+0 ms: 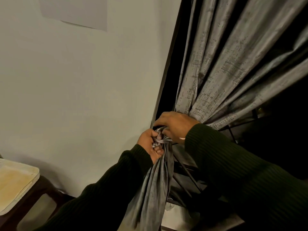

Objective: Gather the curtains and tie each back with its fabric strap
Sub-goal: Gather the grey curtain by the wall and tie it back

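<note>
Beside the pale wall (pixel 83 89), the grey curtain (pixel 225 67) bunches at five o'clock, where my left hand (pixel 149 144) clenches the fabric strap (pixel 160 140) and my right hand (pixel 175 125) pinches it, so I should pull both ends evenly and snugly.

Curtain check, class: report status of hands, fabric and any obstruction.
Left hand gripping bunched curtain. Right hand curled on the knot. Strap not distinguishable. Nothing blocking.

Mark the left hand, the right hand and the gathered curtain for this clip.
left hand (pixel 150 144), head view: on the knuckles, fingers gripping bunched fabric.
right hand (pixel 175 125), head view: on the back of the hand.
curtain (pixel 221 67), head view: on a pleat above the hands.
</note>
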